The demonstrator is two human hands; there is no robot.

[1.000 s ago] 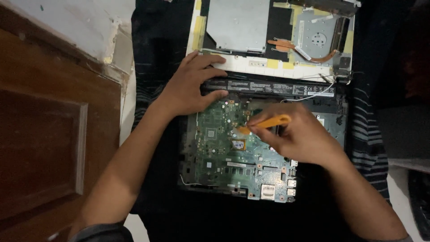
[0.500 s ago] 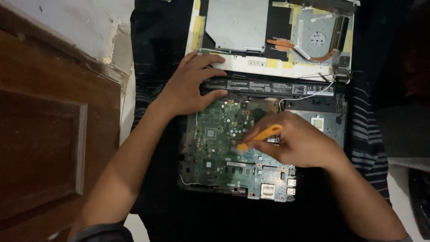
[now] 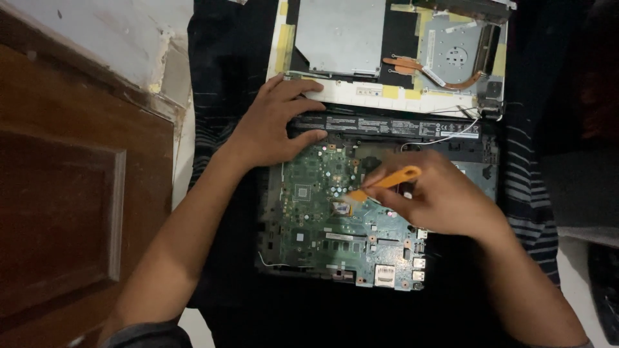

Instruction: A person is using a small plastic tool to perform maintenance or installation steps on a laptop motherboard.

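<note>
Circuit board (image 3: 322, 219) before battery (image 3: 387, 124), door (image 3: 71, 193) left

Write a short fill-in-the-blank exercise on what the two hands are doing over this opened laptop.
1. The right hand holds a small brush with an ____ plastic handle.
2. Its tip touches the ____ circuit board of the opened laptop.
3. The left hand rests flat on the long black ____ above the board.
4. A curved copper heat pipe lies in the white case part at the ____ of the picture.

Missing words: orange; green; battery; top
</note>
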